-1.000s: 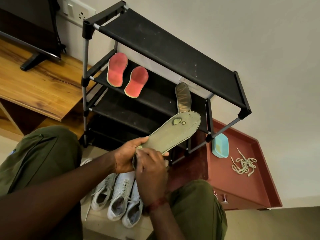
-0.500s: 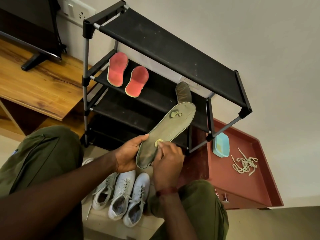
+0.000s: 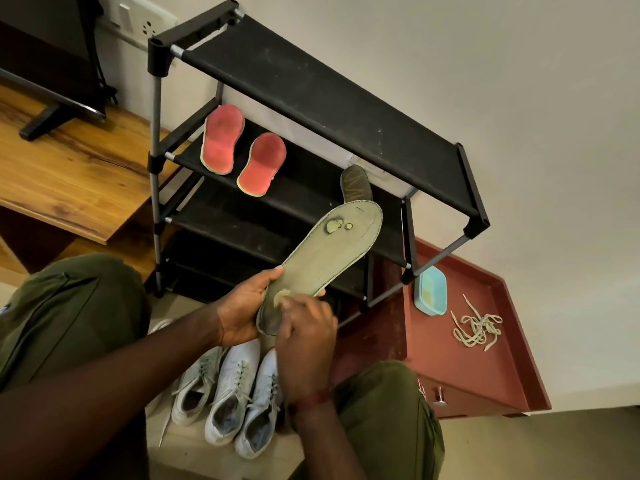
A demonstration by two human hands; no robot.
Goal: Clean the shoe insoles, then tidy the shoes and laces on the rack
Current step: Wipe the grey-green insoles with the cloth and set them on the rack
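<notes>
- The left hand (image 3: pixel 242 310) is gripping the heel end of a green insole (image 3: pixel 329 251) from the left edge. The thumb is lying on the top face and the fingers are curling underneath.
- The green insole is being held in the air in front of the rack (image 3: pixel 311 95). Its toe end is pointing up and to the right, and two worn pale spots are showing near the toe.
- The right hand (image 3: pixel 306 344) is curling its fingers and pressing a small pale scrap (image 3: pixel 280 295) onto the heel part of the insole with its fingertips.
- Two red insoles (image 3: pixel 221 140) are lying side by side at the left end of the rack's second shelf, just apart from each other.
- Three white shoes (image 3: pixel 230 393) are sitting side by side on the floor under the hands, between the person's knees.
- A dark insole (image 3: pixel 355 183) is standing towards the right end of the second shelf, just behind the toe of the held one.
- A blue tub (image 3: pixel 431 289) is sitting on the red cabinet (image 3: pixel 450 358) at the edge nearest the rack.
- A tangle of laces (image 3: pixel 476 327) is lying to the right of the tub, near the middle of the cabinet top.
</notes>
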